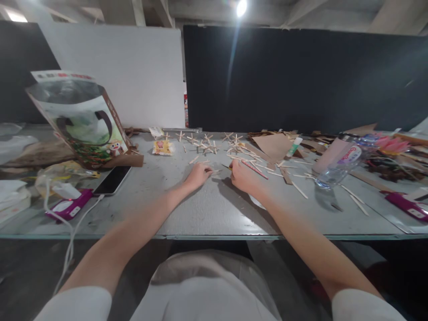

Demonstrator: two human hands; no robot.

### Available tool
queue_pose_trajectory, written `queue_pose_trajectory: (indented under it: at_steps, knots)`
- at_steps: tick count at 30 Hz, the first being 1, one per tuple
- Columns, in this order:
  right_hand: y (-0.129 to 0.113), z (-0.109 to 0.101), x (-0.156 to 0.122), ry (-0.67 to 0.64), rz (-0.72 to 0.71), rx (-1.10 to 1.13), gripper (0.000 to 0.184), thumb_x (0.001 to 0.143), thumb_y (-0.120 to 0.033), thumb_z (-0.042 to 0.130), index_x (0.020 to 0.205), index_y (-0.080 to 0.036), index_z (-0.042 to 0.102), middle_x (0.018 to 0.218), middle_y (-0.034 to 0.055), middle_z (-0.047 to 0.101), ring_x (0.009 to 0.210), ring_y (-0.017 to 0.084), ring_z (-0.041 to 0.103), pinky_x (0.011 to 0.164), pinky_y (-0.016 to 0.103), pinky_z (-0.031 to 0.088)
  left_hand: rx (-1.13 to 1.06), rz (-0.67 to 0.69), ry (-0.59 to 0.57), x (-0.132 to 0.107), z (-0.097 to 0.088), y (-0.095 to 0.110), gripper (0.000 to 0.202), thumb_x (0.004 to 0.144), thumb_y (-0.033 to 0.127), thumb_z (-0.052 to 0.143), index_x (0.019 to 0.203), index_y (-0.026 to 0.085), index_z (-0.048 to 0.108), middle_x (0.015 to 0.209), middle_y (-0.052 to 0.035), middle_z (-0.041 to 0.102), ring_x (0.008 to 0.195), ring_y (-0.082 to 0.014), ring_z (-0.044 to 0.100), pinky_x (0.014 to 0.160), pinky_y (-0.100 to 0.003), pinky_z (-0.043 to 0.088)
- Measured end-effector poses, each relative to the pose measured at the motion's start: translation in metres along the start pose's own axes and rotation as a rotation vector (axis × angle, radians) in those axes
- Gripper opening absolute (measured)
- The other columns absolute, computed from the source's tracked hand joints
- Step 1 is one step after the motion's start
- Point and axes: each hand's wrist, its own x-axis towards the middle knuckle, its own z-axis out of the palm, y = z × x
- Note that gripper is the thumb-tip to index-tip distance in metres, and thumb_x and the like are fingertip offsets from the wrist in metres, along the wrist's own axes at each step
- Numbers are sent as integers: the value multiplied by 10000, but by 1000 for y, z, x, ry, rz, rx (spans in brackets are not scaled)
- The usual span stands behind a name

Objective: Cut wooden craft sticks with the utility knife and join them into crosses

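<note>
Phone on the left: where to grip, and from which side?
Probably both long edges, mid-length: the phone is thin and lies flat. Come from above and the right with the left hand, once it puts down its wooden stick; the purple device lies off the phone's left, and a white plug sits at its near end.

On our left we see a large printed package [92, 125] standing open at the top, with a dark-screened phone [113, 180] near its base and a purple gadget [68, 207] beside that. A white cable [69, 255] hangs over the counter's [200, 218] front edge. Further off we have a yellow snack packet [163, 148]; to our right, a pink flower [394, 145]. A white panel [117, 71] and a dark panel [301, 80] stand behind.
</note>
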Motion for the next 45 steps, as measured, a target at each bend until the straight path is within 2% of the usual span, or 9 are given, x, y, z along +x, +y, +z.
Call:
queue_pose_trajectory:
  at_steps: [4,8,12,16,20,26,31,39,45]
  knots:
    - [-3,-3,1,-48,-31,7,261,950,-86,451,1156,-175,585,1072,161,699,792,247,636,669,330,370,22,1,-11,1,1,-4,77,777,140,825,728,195,801,732,-51,739,764,-234,679,860,-384,499]
    - [-9,-13,1,-103,-102,-38,287,1051,-226,430,1249,-191,633,1088,132,694,890,233,660,758,306,407,138,-44,-29,1,1,-2,44,797,149,823,779,189,819,777,-59,764,807,-228,704,872,-373,505]
    - [-15,-21,-2,-169,-102,-98,348,1073,-271,407,1334,-200,626,1122,131,722,984,248,685,770,294,413,253,-60,-74,1,-1,3,61,834,139,784,821,180,828,848,-73,794,847,-223,718,883,-370,518]
    - [-17,-22,-4,-186,-87,-92,371,1060,-256,439,1409,-203,554,1080,130,754,955,253,697,741,290,399,279,-68,-89,1,-4,7,86,849,138,760,846,175,837,891,-92,807,865,-233,728,871,-368,525]
    - [-20,-18,-4,-168,-94,-36,305,1053,-262,474,1331,-190,577,994,112,758,871,239,689,689,281,366,282,-67,-109,-1,-6,11,128,872,137,722,888,175,843,928,-98,813,898,-240,733,877,-366,528]
    - [-25,-13,-4,-118,-131,42,199,1029,-204,530,1167,-171,669,1143,123,693,953,201,656,796,270,401,289,-77,-120,-1,-5,13,149,876,116,699,897,147,844,951,-124,816,895,-245,742,873,-368,534]
    - [-28,-11,-3,-135,-105,53,226,1020,-188,525,1163,-163,697,1131,122,681,964,207,654,828,281,421,303,-89,-127,0,-6,15,151,880,118,700,904,155,844,957,-118,819,903,-250,749,868,-370,539]
    - [-23,0,1,-100,-93,73,200,1014,-201,537,1120,-178,705,1091,113,689,904,206,660,786,278,418,312,-118,-121,0,-5,17,133,879,140,718,875,174,847,899,-99,819,869,-253,750,848,-375,540]
    - [-24,2,1,-98,-83,78,189,1002,-177,540,1102,-174,701,1095,114,692,901,202,657,778,276,417,306,-118,-126,-1,-6,18,138,879,132,712,890,162,846,935,-110,821,863,-245,748,836,-366,536]
